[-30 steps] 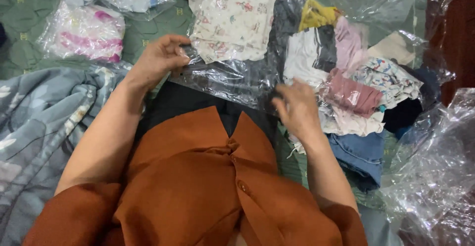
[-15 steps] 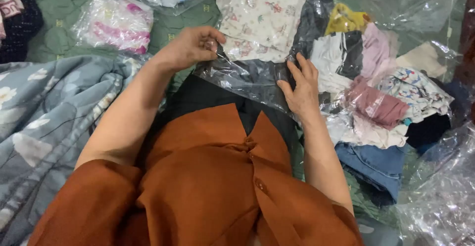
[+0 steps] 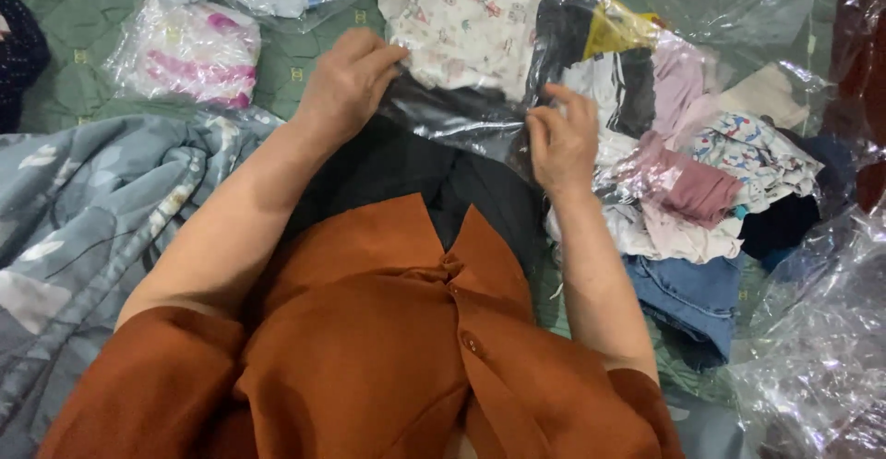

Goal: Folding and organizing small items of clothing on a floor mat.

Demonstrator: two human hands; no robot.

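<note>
Since half a second ago the right hand (image 3: 560, 143) has lifted off the flat plastic and curled up, and it now pinches the near right edge of the clear plastic bag (image 3: 461, 113), thumb and fingers (image 3: 570, 101) closed on the film. The left hand (image 3: 346, 81) holds the bag's left edge, its fingers (image 3: 378, 58) closed in a pinch on the plastic, much where they were before. The bag lies across the dark trousers (image 3: 406, 168) on the person's lap, stretched between both hands, and inside it sits a folded white printed garment (image 3: 466, 21) with small pink figures. Just right of the right hand, a heap of folded clothes (image 3: 688, 178), pink, white, patterned and blue denim, lies under loose clear film. Up left, a bagged pink-striped garment (image 3: 189, 53) rests on the green quilted mat (image 3: 295, 58). A grey floral blanket (image 3: 83, 201) bunches beside the left arm. More crinkled plastic (image 3: 812, 348) fills the lower right corner.
</note>
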